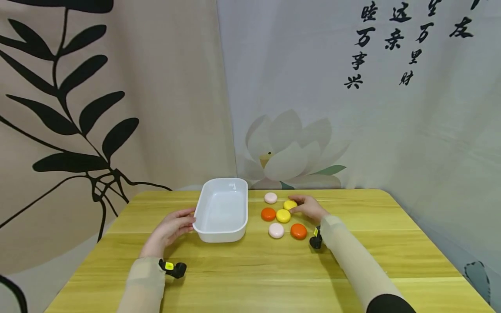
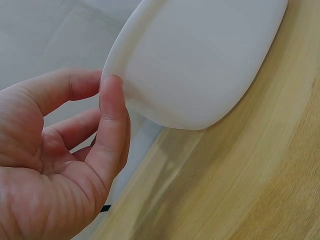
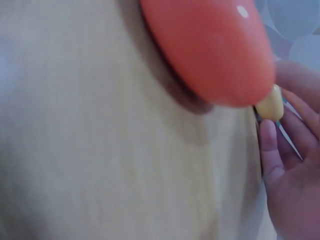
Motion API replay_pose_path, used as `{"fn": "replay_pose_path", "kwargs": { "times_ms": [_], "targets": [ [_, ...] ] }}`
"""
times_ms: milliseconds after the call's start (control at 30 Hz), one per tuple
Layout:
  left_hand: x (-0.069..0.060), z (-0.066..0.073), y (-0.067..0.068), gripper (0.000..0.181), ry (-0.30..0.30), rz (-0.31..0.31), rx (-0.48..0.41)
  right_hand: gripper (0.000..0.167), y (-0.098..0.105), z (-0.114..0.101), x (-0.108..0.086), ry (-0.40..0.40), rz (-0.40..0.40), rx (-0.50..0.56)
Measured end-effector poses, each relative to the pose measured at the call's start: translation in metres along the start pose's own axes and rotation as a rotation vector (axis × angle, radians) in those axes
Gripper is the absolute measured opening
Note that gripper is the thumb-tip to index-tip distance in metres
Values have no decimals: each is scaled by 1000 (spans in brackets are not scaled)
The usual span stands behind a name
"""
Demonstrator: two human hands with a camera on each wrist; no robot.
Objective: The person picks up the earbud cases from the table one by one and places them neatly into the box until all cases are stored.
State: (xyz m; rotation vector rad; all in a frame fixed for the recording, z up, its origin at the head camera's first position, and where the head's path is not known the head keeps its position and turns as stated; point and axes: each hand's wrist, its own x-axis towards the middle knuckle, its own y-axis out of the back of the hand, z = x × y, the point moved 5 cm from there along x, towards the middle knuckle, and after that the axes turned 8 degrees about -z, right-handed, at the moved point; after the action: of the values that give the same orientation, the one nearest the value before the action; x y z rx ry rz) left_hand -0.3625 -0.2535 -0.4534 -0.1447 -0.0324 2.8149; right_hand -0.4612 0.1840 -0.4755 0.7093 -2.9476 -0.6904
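A deep white rectangular dish (image 1: 222,237) with rounded corners stands on the table. At its left side my left hand (image 1: 174,228) grips the rim. The left wrist view shows this thumb and index finger at the edge of the dish (image 2: 195,65). My right hand (image 1: 311,208) pinches a yellow round disc (image 1: 290,204) between thumb and fingers. Another yellow disc (image 1: 283,216) lies just in front of it. Close by are two orange discs, one (image 1: 299,231) nearer the wrist and one (image 1: 268,214) further left. In the right wrist view the near orange disc (image 3: 210,50) looms large.
Two pale pink discs, one at the back (image 1: 270,198) and one in front (image 1: 276,230), lie right of the dish. The wooden table (image 1: 242,282) ends at a printed cloth backdrop (image 1: 188,108) behind. A dark curved object (image 1: 13,291) shows at the lower left.
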Motion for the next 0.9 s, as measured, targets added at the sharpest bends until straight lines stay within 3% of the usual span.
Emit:
{"fn": "replay_pose_path", "kwargs": {
  "times_ms": [300,900],
  "targets": [
    [0,-1,1,59,19,21,16,55,0,-4,1,3,8,-76],
    [-1,1,0,59,10,27,-2,49,-3,-5,-1,5,83,-119]
  ]
}}
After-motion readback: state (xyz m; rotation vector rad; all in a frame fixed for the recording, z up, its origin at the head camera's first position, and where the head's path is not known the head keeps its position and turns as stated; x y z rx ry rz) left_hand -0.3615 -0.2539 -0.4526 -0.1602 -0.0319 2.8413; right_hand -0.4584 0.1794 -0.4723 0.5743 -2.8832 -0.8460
